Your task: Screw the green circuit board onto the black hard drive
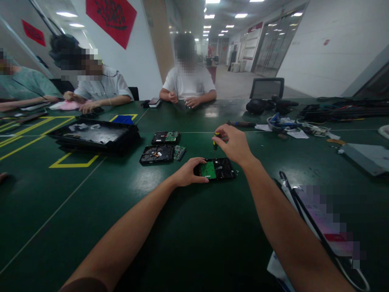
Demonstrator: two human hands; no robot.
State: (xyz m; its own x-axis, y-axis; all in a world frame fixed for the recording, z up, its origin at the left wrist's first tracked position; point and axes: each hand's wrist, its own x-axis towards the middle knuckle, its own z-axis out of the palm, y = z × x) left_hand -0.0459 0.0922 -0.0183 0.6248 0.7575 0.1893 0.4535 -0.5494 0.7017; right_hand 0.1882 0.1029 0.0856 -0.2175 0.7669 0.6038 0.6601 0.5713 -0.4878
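Note:
A black hard drive (224,168) with a green circuit board (208,170) lies flat on the dark green table. My left hand (194,172) grips its left end, thumb along the near edge and fingers over the far one. Above the drive, my right hand (235,142) pinches the yellow-and-black handle of a screwdriver (216,140). The screwdriver stands upright, its thin shaft pointing down at the drive's far edge; whether the tip touches a screw is too small to tell. Small bits (237,171) lie just right of the drive.
Two more hard drives, a far one (165,137) and a nearer one (157,154), lie at left beside a loose circuit board (179,152). Stacked black trays (100,136) stand further left. A grey metal box (364,156) and a bowl of cables (281,123) are at right. Several people sit opposite.

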